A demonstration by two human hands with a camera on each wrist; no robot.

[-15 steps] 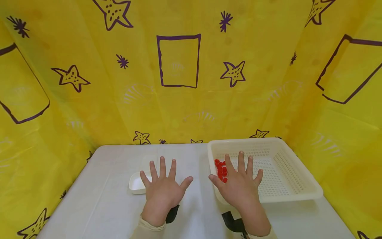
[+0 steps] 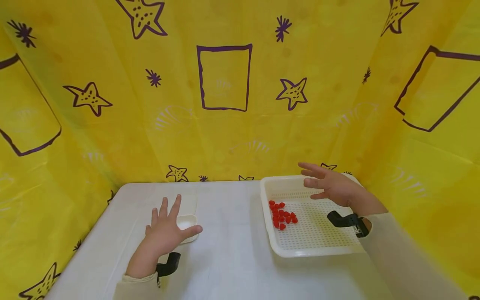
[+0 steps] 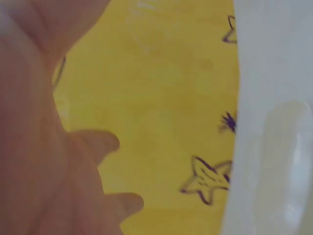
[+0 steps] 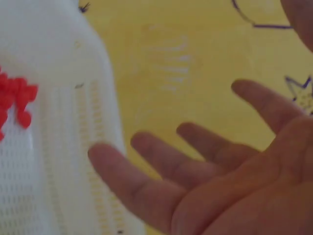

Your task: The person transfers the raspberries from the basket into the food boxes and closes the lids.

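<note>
In the head view my left hand (image 2: 163,234) hovers with spread fingers in front of a small white dish (image 2: 187,223), covering part of it. My right hand (image 2: 335,186) hangs over the far right part of a cream plastic basket (image 2: 315,252), its fingers pointing left and holding nothing. Several small red pieces (image 2: 281,214) lie together at the basket's left side; their kind is too small to tell. The right wrist view shows the loose, slightly bent fingers (image 4: 161,156) beside the basket wall, with red pieces (image 4: 19,95) at the left edge.
A white table (image 2: 225,266) carries the dish and the basket. Near the dish lies a faint, clear-looking flat item (image 2: 190,201). Yellow patterned sheeting (image 2: 225,137) encloses the back and both sides. Each wrist wears a black mount (image 2: 170,264).
Both hands were held side by side with fingers spread. The left hand has moved left toward the dish; the right has moved right and farther back over the basket, uncovering the red pieces.
</note>
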